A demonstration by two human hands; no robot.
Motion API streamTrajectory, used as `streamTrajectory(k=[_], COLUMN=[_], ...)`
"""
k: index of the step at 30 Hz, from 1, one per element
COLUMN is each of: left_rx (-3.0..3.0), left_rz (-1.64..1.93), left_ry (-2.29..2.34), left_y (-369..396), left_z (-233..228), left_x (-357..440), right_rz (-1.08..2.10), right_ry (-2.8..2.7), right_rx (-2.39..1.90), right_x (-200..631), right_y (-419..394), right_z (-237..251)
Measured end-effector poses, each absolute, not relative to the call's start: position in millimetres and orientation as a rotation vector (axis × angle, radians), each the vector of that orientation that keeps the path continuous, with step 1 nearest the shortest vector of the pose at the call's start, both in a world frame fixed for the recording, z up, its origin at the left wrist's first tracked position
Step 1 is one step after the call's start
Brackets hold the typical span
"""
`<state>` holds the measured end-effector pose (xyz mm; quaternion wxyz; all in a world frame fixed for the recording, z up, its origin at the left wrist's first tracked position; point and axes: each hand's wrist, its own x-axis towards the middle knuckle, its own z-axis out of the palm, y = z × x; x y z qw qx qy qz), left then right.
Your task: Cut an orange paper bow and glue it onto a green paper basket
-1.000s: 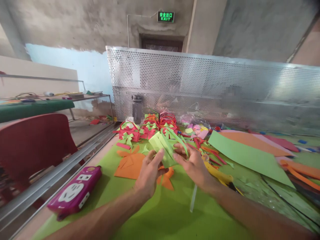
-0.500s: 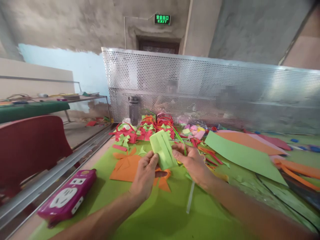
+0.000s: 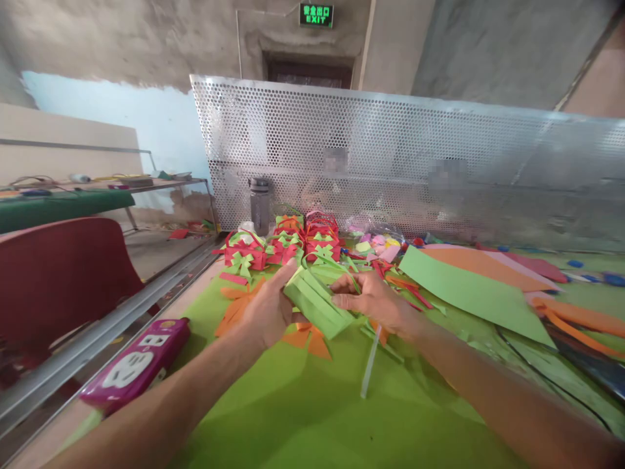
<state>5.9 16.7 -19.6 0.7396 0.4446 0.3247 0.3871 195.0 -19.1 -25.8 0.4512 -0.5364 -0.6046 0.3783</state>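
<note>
A small light-green craft bag point(image 3: 318, 303), folded from sheet material with a thin strip handle, is held tilted above the table. At its left side my left hand point(image 3: 273, 306) is closed on it, thumb on top and the other fingers partly hidden behind. On the right, my right hand point(image 3: 368, 298) pinches the bag's edge, the strip looping over its fingers. Beneath lie orange flower-like cut pieces point(image 3: 308, 339), partly covered by the bag and hand. A translucent stick point(image 3: 371, 363) sits below my right hand.
Several red bags with green bows point(image 3: 244, 255) stand at the back, near a grey bottle point(image 3: 260, 205). A purple power strip point(image 3: 135, 365) lies at left. Coloured sheets point(image 3: 469, 286) and a black cable point(image 3: 549, 378) are at right. A perforated metal panel point(image 3: 390, 156) borders the back.
The bag has turned and tipped, now showing its folded side and strip handle loop. My left hand has shifted left and up along it, thumb now pointing upward. The camera view has tilted down slightly.
</note>
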Motion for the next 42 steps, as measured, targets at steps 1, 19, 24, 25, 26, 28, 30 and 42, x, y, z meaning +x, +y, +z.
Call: streamTrajectory(k=[1,19,24,25,26,28,30,42], left_rx=[0.980,0.892,0.777,0.760,0.743,0.715,0.692,0.668], left_rz=[0.798,0.724,0.811,0.830,0.846,0.872,0.898,1.003], left_ry=[0.735,0.846,0.767,0.750,0.733,0.706,0.686,0.649], left_y=[19,20,25,26,26,25,25,15], left_z=[-18,-30,-22,-20,-19,-19,-19,-23], left_x=[3,8,6,5,5,5,5,11], right_rz=[0.929,0.524,0.380,0.356,0.322,0.212,0.066,-0.003], right_ry=[-1.526,-1.722,-1.409,-1.388,-1.388,-1.449,-1.552,-1.632], right_rx=[-1.345,-1.377,-1.094,-1.082,-1.080,-1.103,-1.113,-1.258], right_x=[198,194,201,201,201,199,195,189], right_y=[-19,-30,-23,-22,-23,-26,-30,-28], right_z=[-24,-4,-5,-5,-5,-5,-6,-14])
